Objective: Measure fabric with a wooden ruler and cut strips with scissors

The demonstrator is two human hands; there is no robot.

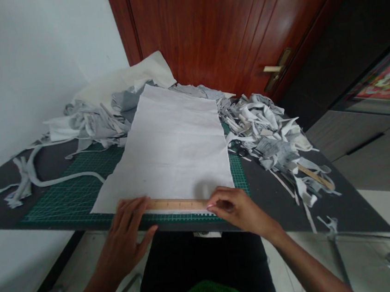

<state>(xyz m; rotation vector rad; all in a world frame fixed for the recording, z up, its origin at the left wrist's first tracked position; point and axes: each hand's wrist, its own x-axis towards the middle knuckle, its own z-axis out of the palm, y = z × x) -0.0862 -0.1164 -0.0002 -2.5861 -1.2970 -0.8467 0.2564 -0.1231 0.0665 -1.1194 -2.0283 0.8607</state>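
Observation:
A sheet of white cloth (177, 143) lies spread over a green cutting mat (70, 189), its near edge close to the table's front. A wooden ruler (176, 204) lies along that edge. My left hand (128, 227) rests with fingers stretched out on the ruler's left end, thumb apart. At the ruler's right end, my right hand (232, 207) is closed in a pinch, fingertips against the ruler's edge. Whatever is between those fingertips is hidden. A narrow white strip shows below the ruler.
Grey and white cloth scraps (270, 129) are heaped on the right, with a wooden stick (315, 176) among them. More crumpled cloth (91, 122) lies at the back left, and a long white strip (66, 179) trails over the mat. A brown door (200, 29) stands behind the dark table (348, 209).

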